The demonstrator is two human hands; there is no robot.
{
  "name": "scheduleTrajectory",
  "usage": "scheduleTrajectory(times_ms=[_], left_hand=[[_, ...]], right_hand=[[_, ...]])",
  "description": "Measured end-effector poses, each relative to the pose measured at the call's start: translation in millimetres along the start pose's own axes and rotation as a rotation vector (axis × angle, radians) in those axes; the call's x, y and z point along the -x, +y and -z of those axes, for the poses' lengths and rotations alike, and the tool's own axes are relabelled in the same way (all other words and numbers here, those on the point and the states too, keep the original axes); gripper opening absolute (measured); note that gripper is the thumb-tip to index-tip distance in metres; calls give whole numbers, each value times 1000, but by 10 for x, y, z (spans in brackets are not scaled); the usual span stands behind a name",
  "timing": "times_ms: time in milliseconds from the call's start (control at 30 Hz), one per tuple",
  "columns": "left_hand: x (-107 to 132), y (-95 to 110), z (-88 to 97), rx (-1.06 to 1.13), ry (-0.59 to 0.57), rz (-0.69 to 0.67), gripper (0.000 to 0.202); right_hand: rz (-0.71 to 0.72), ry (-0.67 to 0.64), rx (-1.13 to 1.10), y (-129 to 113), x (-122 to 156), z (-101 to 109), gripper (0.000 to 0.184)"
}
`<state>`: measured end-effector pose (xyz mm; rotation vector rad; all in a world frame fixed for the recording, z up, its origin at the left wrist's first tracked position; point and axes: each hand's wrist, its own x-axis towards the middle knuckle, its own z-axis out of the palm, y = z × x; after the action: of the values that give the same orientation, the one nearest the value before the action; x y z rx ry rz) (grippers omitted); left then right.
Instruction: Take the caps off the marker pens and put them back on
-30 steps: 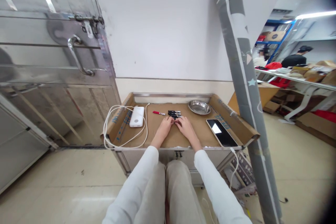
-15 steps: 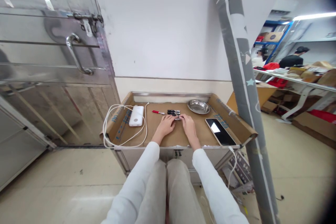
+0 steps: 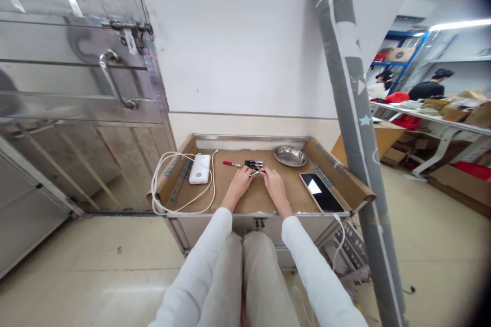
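My left hand (image 3: 241,180) and my right hand (image 3: 272,182) rest close together on a cardboard-lined metal tray table (image 3: 345,178). Their fingertips pinch a small black and silver pen-like piece (image 3: 254,173) between them. Just beyond the fingers lies a small pile of black pens (image 3: 253,164). A red-capped pen (image 3: 231,164) lies to the left of the pile.
A white power bank (image 3: 200,169) with a looped white cable (image 3: 161,184) sits at the left. A steel bowl (image 3: 290,156) and a dark phone (image 3: 321,192) are at the right. A grey rolled mat (image 3: 353,107) leans at the right; a steel door (image 3: 76,87) stands left. People work far right.
Both hands have drawn slightly back from the pile of pens with a small pen piece between the fingertips. The camera shifted a little.
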<state>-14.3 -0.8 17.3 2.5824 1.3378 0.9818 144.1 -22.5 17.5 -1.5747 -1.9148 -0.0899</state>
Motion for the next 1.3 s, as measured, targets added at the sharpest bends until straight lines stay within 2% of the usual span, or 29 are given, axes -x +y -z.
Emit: scheduleTrajectory(times_ms=[67, 133, 233, 400, 533, 733, 967, 1100, 1300], left_hand=[[1, 14, 15, -15, 13, 6, 20], [4, 33, 32, -68, 24, 41, 21], [13, 57, 50, -218, 67, 128, 22], [50, 54, 47, -445, 152, 358, 23], [59, 44, 29, -498, 177, 445, 28], [20, 42, 3, -509, 192, 465, 30], [-35, 13, -46, -326, 257, 451, 32], [-60, -1, -63, -365, 264, 433, 31], [-94, -12, -53, -431, 210, 443, 30]], right_hand=[[103, -39, -110, 8, -3, -32, 33], [180, -80, -193, 14, -10, -69, 47], [168, -90, -208, 11, -24, -106, 62], [75, -29, -136, 19, -41, -113, 58], [85, 2, -86, 84, -51, -156, 52], [45, -25, -20, 153, -57, -232, 49], [-3, -8, 53, 73, -41, -110, 41], [-34, 0, 116, 36, -29, -49, 34], [-48, 14, 158, 43, -23, -58, 31]])
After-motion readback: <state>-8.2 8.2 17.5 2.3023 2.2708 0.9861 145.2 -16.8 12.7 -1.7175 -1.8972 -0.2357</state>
